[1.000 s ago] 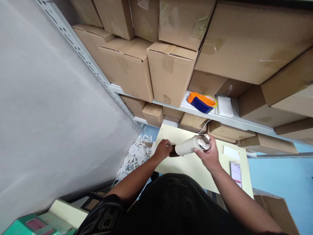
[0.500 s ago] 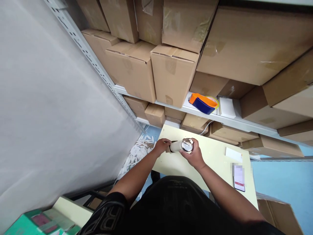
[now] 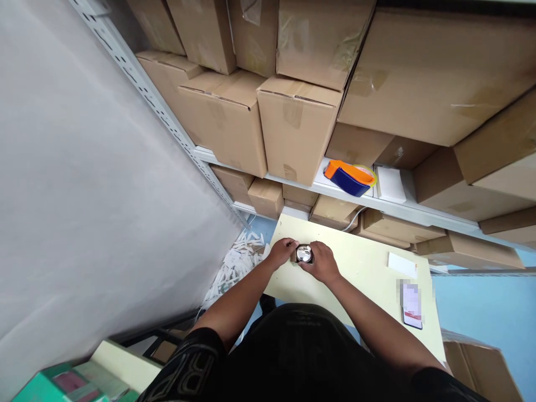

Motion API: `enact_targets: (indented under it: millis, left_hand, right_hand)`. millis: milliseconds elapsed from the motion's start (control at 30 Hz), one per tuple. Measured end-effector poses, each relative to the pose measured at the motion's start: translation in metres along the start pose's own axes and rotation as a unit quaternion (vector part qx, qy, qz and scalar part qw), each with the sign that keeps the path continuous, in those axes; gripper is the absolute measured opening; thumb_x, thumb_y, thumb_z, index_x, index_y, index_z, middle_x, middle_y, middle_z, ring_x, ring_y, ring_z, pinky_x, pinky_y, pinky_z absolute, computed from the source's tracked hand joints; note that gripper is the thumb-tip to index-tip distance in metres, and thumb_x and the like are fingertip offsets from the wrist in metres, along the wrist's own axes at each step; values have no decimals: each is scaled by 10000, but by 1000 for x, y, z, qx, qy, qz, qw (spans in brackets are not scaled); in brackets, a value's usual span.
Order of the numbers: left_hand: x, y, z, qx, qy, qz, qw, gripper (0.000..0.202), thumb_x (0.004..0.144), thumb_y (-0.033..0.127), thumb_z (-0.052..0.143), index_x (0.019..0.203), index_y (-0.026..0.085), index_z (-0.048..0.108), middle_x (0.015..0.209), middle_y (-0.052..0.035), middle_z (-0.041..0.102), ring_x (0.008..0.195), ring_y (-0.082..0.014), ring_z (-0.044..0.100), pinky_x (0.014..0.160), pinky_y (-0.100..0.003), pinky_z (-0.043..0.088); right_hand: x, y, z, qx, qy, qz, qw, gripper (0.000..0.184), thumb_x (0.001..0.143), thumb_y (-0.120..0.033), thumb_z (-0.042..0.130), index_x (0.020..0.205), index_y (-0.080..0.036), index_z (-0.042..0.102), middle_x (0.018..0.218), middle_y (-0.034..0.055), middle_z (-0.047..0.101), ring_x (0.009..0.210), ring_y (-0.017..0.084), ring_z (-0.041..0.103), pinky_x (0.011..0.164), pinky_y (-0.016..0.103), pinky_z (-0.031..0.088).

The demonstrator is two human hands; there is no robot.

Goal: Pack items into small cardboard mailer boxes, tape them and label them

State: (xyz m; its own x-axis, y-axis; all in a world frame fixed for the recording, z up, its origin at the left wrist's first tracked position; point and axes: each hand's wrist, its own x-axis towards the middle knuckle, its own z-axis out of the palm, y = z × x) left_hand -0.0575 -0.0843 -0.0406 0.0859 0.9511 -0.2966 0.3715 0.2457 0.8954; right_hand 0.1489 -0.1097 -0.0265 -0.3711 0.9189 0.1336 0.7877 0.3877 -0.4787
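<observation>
A bottle (image 3: pixel 304 253) with a shiny silver round end sits between my hands over the pale table, and only that end shows. Around it is the dark rim of a small cardboard box (image 3: pixel 293 258), which the bottle is in. My left hand (image 3: pixel 283 252) is closed on the left edge of the box, with its fingertips at the rim. My right hand (image 3: pixel 323 262) curls round the right side of the silver end, fingers bent against it. The lower part of the box is hidden beneath the hands.
On the table (image 3: pixel 355 262) lie a phone (image 3: pixel 412 304) and a white box (image 3: pixel 402 264) to the right. Shelves ahead carry cardboard boxes (image 3: pixel 299 131) and an orange-and-blue tape dispenser (image 3: pixel 350 177). White paper strips (image 3: pixel 234 265) litter the floor at left.
The bottle has moved left and down into the small box; its white side, visible before, is now hidden. My right hand has moved left with it, close to my left hand.
</observation>
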Motion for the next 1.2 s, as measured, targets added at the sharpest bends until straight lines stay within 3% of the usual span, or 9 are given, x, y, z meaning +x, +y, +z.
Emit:
enact_targets:
  millis: [100, 267, 400, 533, 667, 800, 933, 1100, 1200]
  left_hand:
    - [-1, 0, 2, 2, 18, 6, 1000, 366, 916, 521, 568, 900, 195, 735, 878, -21, 752, 833, -189, 669, 751, -283, 465]
    - [-7, 2, 7, -4, 59, 17, 998, 286, 935, 461, 561, 904, 205, 686, 868, -12, 721, 827, -183, 655, 757, -285, 471]
    - [-22, 5, 9, -24, 102, 47, 993, 248, 956, 424, 539, 885, 208, 635, 811, 4, 660, 774, -170, 618, 731, -286, 477]
    - [-34, 7, 9, -21, 59, 164, 985, 182, 963, 311, 540, 966, 205, 688, 982, -44, 675, 949, -195, 633, 877, -334, 509]
    - [-35, 8, 8, 100, 20, 266, 959, 240, 939, 185, 538, 1078, 213, 731, 1134, -90, 649, 1125, -239, 572, 1027, -421, 475]
    - [-36, 8, 6, 159, 0, 294, 942, 281, 933, 151, 537, 1134, 222, 719, 1151, -87, 632, 1118, -242, 557, 1018, -434, 492]
    - [-39, 3, 0, 98, -2, 279, 955, 342, 884, 127, 569, 1197, 228, 661, 1206, -84, 591, 1105, -218, 583, 965, -397, 528]
    - [-29, -10, -9, 48, -48, 163, 984, 854, 710, 65, 603, 1510, 257, 373, 1441, -119, 474, 1031, -193, 613, 759, -315, 555]
    - [-25, -14, -5, 86, -61, 109, 988, 760, 731, 138, 667, 1449, 237, 440, 1330, -102, 557, 969, -192, 625, 787, -329, 542]
  right_hand:
    - [-1, -1, -2, -38, -19, -11, 999, 605, 813, -539, 763, 1284, -189, 613, 1408, 210, 585, 1302, 421, 521, 1133, 598, 357]
    - [-10, 1, 9, 46, -36, 68, 996, 735, 848, -476, 738, 1443, -176, 427, 1394, 206, 578, 1183, 363, 632, 990, 501, 523]
    - [-14, 5, 20, 125, 44, 146, 980, 813, 759, -440, 803, 1420, -227, 380, 1367, 153, 556, 1157, 319, 652, 948, 457, 565]
    - [-16, 2, 18, 180, 101, 159, 966, 760, 729, -394, 811, 1357, -222, 420, 1324, 150, 563, 1160, 313, 643, 962, 465, 569]
    - [-21, -1, 9, 242, 72, 143, 957, 676, 788, -324, 743, 1378, -260, 419, 1310, 102, 619, 1069, 261, 686, 937, 454, 594]
    - [-25, 3, 7, 200, 60, 35, 977, 481, 840, -251, 674, 1302, -250, 541, 1360, 118, 605, 1230, 281, 624, 1039, 488, 552]
    - [-25, 7, 14, 108, 77, -44, 990, 313, 889, -240, 639, 1201, -213, 642, 1377, 157, 583, 1295, 306, 574, 1088, 509, 522]
    - [-22, 6, 14, 97, 56, -47, 993, 338, 918, -211, 571, 1251, -209, 627, 1431, 153, 538, 1325, 288, 553, 1088, 483, 530]
    - [-17, 7, 13, 125, 34, 4, 992, 412, 894, -166, 520, 1300, -210, 574, 1503, 146, 471, 1337, 270, 546, 1047, 454, 555]
